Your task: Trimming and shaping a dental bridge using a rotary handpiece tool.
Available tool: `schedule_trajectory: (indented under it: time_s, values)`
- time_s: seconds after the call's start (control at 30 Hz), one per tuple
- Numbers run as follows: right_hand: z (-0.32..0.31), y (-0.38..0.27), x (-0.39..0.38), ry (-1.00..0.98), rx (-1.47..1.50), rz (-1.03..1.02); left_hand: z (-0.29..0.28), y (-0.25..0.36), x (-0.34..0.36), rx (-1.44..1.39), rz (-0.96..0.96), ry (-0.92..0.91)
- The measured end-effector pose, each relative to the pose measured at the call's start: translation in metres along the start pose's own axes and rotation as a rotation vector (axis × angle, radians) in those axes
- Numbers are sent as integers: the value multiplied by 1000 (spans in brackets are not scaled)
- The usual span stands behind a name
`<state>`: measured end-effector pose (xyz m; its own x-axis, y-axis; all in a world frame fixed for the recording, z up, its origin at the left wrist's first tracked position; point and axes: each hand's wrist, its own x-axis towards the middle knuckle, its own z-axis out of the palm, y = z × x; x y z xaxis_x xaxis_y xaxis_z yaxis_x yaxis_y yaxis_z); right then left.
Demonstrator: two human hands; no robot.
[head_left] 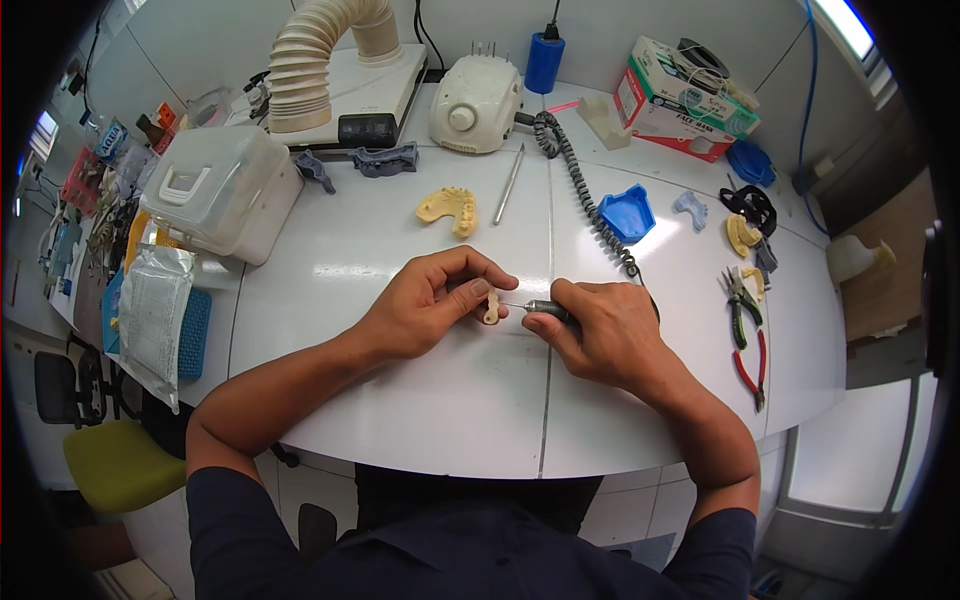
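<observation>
Over the middle of the white table, my left hand (428, 302) pinches a small ivory-coloured dental piece (491, 308) between thumb and fingers. My right hand (610, 328) is wrapped round a dark rotary handpiece (549, 311) that points left. Its thin bur reaches to the dental piece; whether the tip touches it is too small to tell. From behind my right hand, a coiled grey cord (580, 190) runs back to a cream control unit (476, 104) with a round knob. A yellow dental cast (450, 209) and a slim metal tool (509, 184) lie beyond my hands.
A ribbed suction hose (300, 75) arches at the back left, near a lidded plastic case (215, 185). To the right lie a blue tray (627, 213), green-handled pliers (738, 305) and red-handled pliers (752, 372). Cardboard boxes (680, 105) stand at the back right.
</observation>
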<state>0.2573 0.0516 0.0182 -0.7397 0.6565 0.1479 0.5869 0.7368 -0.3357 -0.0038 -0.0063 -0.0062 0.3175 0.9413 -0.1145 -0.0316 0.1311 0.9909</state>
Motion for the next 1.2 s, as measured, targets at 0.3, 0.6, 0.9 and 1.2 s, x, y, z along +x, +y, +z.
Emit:
schedule_trajectory:
  time_s: [0.3, 0.6, 0.9, 1.2]
  values:
    - [-1, 5, 1, -11, 40, 21, -3, -5, 5, -102, -11, -128]
    - [-4, 4, 1, -42, 45, 6, 1, -12, -1, 15, 22, -67]
    - [-4, -1, -3, -61, -16, 22, 6, -2, -5, 333, 168, -10]
    - [-7, 0, -1, -50, -10, 15, 10, -2, -9, 488, 236, 13]
